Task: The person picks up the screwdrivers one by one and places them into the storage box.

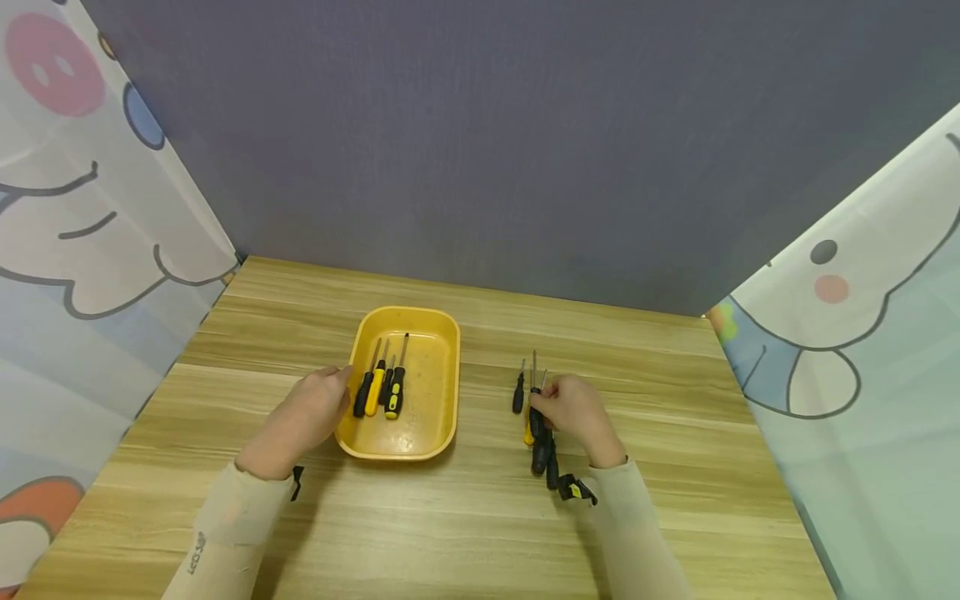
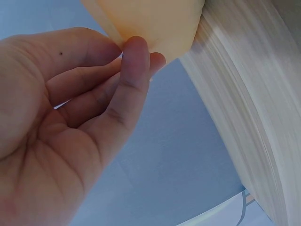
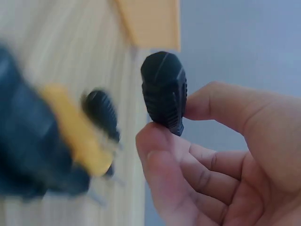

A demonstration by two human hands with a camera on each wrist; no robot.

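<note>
While your left hand (image 1: 311,406) pinches the yellow tray (image 1: 429,392) by its rim, your right hand (image 1: 577,408) pinches a black-handled screwdriver (image 3: 162,89).

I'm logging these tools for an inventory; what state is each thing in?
Yellow tray: open side up, partly filled
Four screwdrivers inside: lying side by side
Left hand: pinching the tray's left rim
Right hand: pinching a black screwdriver
Held screwdriver: gripped by its handle
Small black screwdriver: lying on the table
Yellow-handled screwdriver: outside the tray, partly hidden
Other black screwdrivers: outside the tray, near the right hand
</note>
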